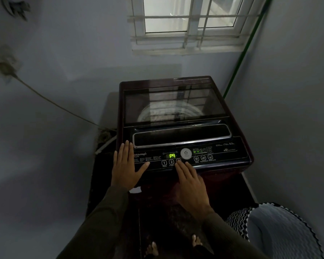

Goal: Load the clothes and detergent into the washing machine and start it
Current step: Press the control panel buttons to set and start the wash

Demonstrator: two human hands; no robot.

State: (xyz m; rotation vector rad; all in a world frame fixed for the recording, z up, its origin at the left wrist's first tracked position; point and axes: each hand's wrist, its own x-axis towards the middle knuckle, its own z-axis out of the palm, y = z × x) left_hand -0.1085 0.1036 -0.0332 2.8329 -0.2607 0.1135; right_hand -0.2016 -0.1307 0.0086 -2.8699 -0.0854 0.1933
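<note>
A dim, narrow corner is bounded by pale grey walls, with a barred window (187,25) set high in the back wall and a green pipe (241,58) slanting down the right-hand corner. A power cord (51,102) is strung from a wall socket (7,67) on the left down toward the floor behind the machine. The washing machine (181,126) — a dark maroon top-loader — is stood against the back wall, its tinted glass lid (174,104) closed; the pale rim of the drum is glimpsed through it, though whether clothes lie inside cannot be made out through the reflections. The control panel (191,156) is lit, and "P9" is shown in green on the display (172,156).

The left hand (126,165) is laid flat on the panel's left end, fingers spread, nothing gripped. The right hand (190,182) is stretched forward with fingers loosely extended and empty — its index fingertip is placed on the third button (178,160) in the row, just right of those numbered 1 and 2. A zigzag-patterned laundry basket (277,232) is seen at lower right, beside the machine.
</note>
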